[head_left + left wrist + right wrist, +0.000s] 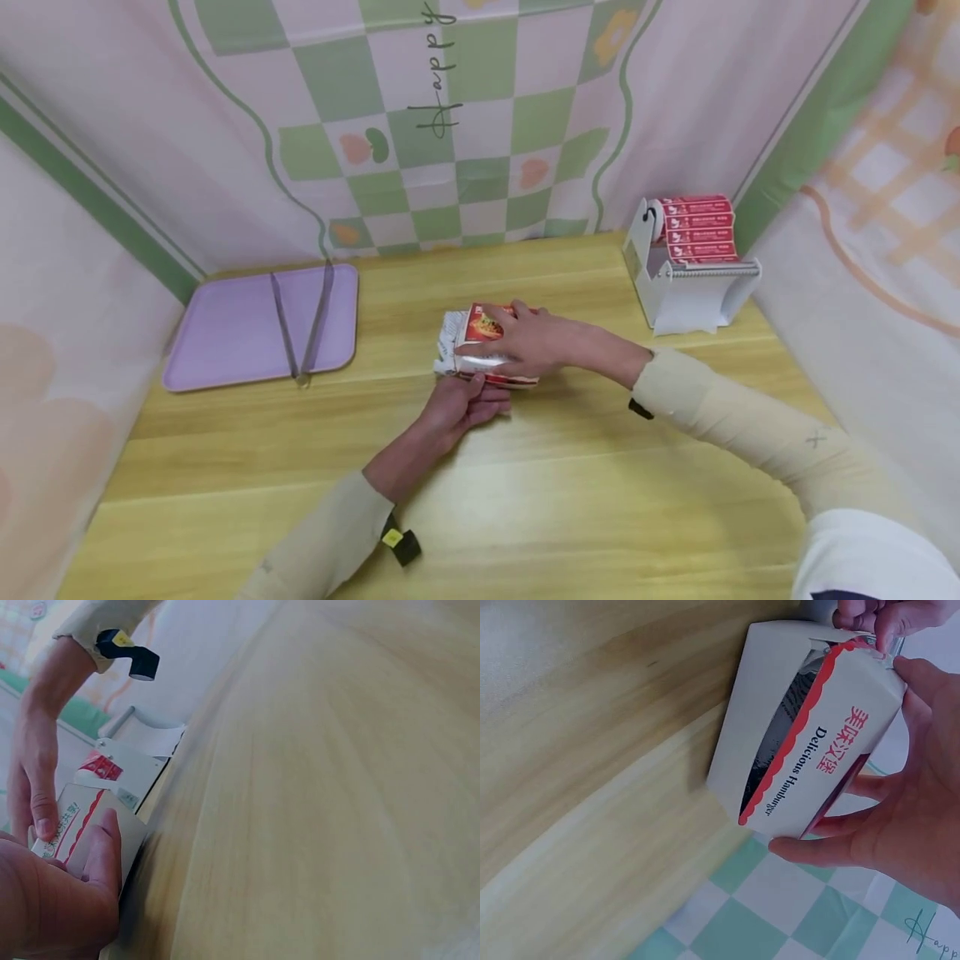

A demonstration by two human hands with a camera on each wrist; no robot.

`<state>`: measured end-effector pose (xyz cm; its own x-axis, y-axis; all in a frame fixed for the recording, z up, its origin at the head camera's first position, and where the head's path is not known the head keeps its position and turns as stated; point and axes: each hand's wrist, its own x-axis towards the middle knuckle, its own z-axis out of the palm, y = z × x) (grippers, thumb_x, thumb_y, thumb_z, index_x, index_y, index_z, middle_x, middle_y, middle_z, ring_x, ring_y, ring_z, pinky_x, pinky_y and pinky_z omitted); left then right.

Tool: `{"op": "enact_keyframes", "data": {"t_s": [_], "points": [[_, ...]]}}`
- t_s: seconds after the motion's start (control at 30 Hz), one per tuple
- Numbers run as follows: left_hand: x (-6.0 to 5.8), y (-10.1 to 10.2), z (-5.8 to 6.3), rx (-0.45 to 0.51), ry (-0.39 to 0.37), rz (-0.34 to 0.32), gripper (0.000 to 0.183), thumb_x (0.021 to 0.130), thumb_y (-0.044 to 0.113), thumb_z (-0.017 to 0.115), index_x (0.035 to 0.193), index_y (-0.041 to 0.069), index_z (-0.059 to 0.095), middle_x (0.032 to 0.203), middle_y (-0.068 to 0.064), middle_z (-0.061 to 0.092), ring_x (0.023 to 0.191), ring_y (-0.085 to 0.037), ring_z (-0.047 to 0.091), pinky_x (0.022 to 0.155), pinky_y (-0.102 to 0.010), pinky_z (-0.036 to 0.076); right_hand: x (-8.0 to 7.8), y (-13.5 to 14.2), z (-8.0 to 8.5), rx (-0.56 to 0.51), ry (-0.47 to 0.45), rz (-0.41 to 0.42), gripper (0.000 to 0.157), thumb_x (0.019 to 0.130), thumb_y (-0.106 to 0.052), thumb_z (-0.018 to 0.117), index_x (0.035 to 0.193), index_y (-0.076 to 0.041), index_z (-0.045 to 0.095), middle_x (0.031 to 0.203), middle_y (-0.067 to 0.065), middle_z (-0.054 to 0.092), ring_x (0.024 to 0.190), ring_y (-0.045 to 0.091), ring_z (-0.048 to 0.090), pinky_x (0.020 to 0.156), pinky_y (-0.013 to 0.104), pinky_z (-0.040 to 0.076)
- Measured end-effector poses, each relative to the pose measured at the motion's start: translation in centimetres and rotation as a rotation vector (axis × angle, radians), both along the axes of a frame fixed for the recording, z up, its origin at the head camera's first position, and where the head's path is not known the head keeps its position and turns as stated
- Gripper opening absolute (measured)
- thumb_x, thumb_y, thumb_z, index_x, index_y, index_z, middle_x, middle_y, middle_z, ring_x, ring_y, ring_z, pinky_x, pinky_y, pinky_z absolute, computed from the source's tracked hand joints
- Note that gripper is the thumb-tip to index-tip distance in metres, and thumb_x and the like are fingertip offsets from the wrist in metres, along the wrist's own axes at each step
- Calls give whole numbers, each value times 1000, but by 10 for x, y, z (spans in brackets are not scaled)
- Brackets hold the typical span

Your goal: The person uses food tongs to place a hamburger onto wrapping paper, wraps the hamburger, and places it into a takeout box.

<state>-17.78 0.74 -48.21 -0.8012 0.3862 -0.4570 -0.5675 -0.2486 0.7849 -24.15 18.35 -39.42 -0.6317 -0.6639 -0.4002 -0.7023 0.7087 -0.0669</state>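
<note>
A white and red hamburger box (802,791) sits on the wooden table between both hands. Its lid is down but gaps along the side, where dark-patterned wrapping shows. In the head view, white printed paper (446,346) sticks out at the box's left end. My right hand (536,340) grips the lid from above, fingers spread over the top and thumb at the near side. Low at the near left corner, my left hand (459,410) touches the box with the thumb, its other fingers stretched out in front of it. Part of the box top is hidden by the right hand.
Metal tongs (321,321) lie spread across a lilac tray (225,333) at the back left, their joined end over its front rim. A white label dispenser (693,296) with a roll of red labels (697,229) stands at the back right. Printed cloth hangs behind the table.
</note>
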Motion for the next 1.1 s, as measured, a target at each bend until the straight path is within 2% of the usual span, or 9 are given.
{"op": "enact_keyframes", "data": {"t_s": [0.13, 0.33, 0.53, 0.63, 0.87, 1.1], "points": [[-1, -1, 1, 8, 8, -2, 36, 109, 15, 36, 136, -6, 48, 95, -15, 76, 88, -24, 76, 82, -31, 60, -1, 0, 1, 3, -5, 2, 57, 102, -50, 46, 149, -62, 17, 166, 21, 5, 142, 60, 24, 103, 70, 39], [-2, -5, 4, 15, 13, -19, 36, 109, 16, 37, 138, -3, 48, 94, -14, 76, 88, -24, 76, 83, -32, 60, 2, -1, -3, -9, 48, 9, 57, 101, -55, 46, 150, -60, 17, 166, 21, 6, 142, 59, 24, 102, 71, 39], [1, -6, 3, 10, 19, -52, 37, 103, 0, 41, 139, -5, 47, 100, -16, 75, 88, -22, 74, 85, -31, 60, 6, -1, -5, -12, 53, -15, 59, 100, -51, 50, 150, -59, 19, 166, 21, 7, 141, 57, 26, 102, 70, 40], [2, -4, 1, -5, 40, -44, 40, 100, -5, 42, 140, -5, 46, 106, -20, 73, 88, -22, 74, 86, -32, 60, 8, -1, -6, -20, 51, -13, 59, 101, -48, 51, 150, -58, 21, 165, 21, 9, 140, 57, 27, 100, 70, 41], [4, 1, -4, -31, 43, -18, 39, 102, -2, 42, 141, -3, 47, 110, -24, 72, 91, -26, 75, 86, -35, 60, 12, -1, -9, -36, 67, 1, 56, 102, -48, 49, 151, -58, 22, 165, 23, 11, 140, 57, 28, 100, 69, 42], [4, 3, -5, -18, 42, -8, 39, 103, -2, 41, 141, -3, 47, 101, -18, 74, 88, -24, 74, 86, -37, 60, 11, 1, -9, -51, 54, -12, 57, 101, -49, 50, 149, -60, 21, 165, 21, 9, 141, 57, 27, 99, 69, 41]]}}
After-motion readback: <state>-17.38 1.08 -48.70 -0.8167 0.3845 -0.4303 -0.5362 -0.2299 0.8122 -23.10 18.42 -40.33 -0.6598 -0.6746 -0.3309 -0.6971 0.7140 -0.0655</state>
